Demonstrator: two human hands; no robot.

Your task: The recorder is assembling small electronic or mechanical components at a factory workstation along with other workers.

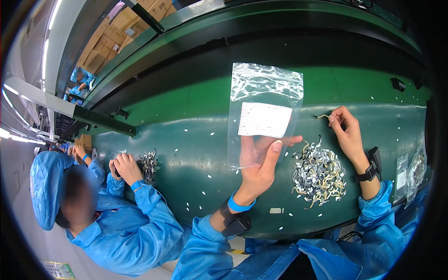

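My left hand (259, 175) holds a clear zip bag (267, 87) upright over the table, thumb in front and the other fingers behind it. A white printed label (265, 120) is stuck on the bag. To the right, my right hand (347, 135) pinches a short cable (322, 116) between thumb and fingertips, its dark end pointing left. Between and below my hands lies a heap of short cables (319, 175) with white connectors, in grey, black and yellowish colours. Both my wrists wear black straps with small boxes.
Small white bits are scattered over the green table (186, 196). More clear bags (414, 172) lie at the right edge. On the left a co-worker in blue (126, 224) works with both hands beside a smaller dark heap (148, 164). A raised ledge (196, 93) runs along the back.
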